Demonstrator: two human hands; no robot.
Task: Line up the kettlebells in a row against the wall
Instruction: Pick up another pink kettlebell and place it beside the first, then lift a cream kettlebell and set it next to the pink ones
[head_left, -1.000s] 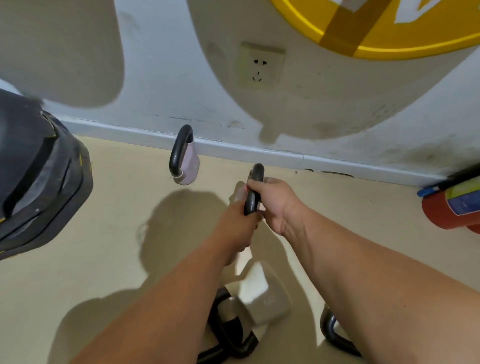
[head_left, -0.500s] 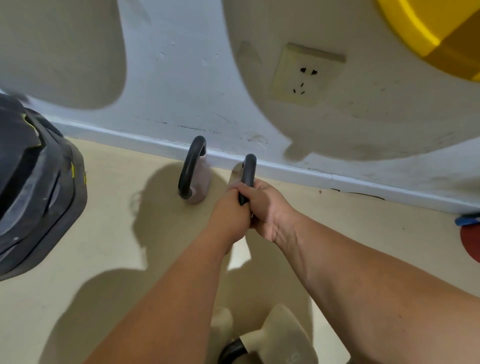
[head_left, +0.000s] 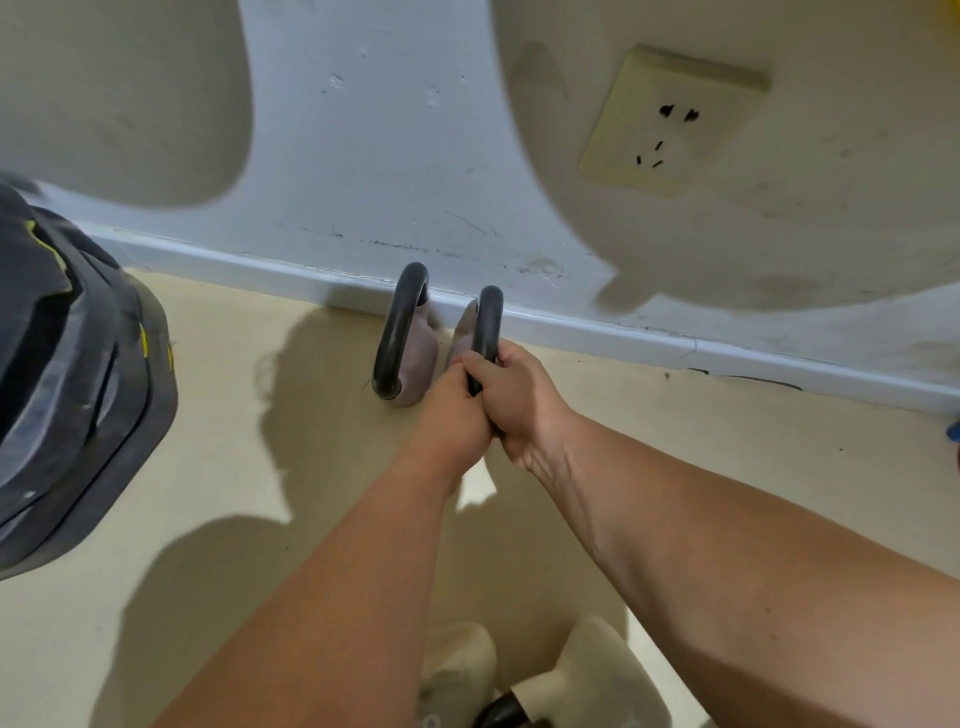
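Both my left hand (head_left: 454, 415) and right hand (head_left: 511, 397), fingers wrapped, grip the second kettlebell (head_left: 485, 332) by its handle, just right of the pink kettlebell (head_left: 410, 345) at the baseboard (head_left: 597, 332); handles parallel.

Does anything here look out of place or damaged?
Nothing is spilled or broken. The wall has scuffs and scratches above the skirting, and the socket looks yellowed. One beige kettlebell sits away from the wall, near the person's feet, not in the row.
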